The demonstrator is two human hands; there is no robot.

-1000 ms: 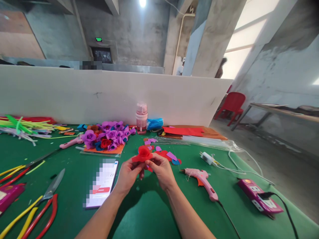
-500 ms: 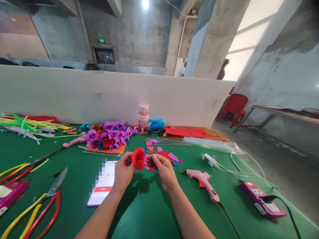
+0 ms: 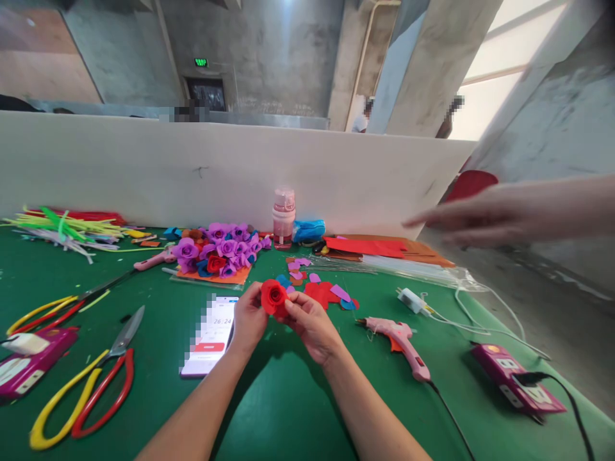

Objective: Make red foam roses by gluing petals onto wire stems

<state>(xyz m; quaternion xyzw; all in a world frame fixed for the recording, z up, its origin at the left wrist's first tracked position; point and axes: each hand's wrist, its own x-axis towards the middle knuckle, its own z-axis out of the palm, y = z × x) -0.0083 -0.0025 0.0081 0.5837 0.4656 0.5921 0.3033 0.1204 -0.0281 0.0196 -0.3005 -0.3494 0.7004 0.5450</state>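
The left hand and right hand hold a red flower over a green table. A glue gun lies nearby. Another person's hand shows blurred at right.

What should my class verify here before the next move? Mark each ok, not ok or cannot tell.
1. Red artificial rose held by left hand and right hand: ok.
2. Nearer red-and-yellow-handled scissors apart from both hands: ok.
3. Pink glue gun at right apart from both hands: ok.
4. Its heat: cannot tell.
5. No other hands in view: not ok; another person's blurred hand at right.
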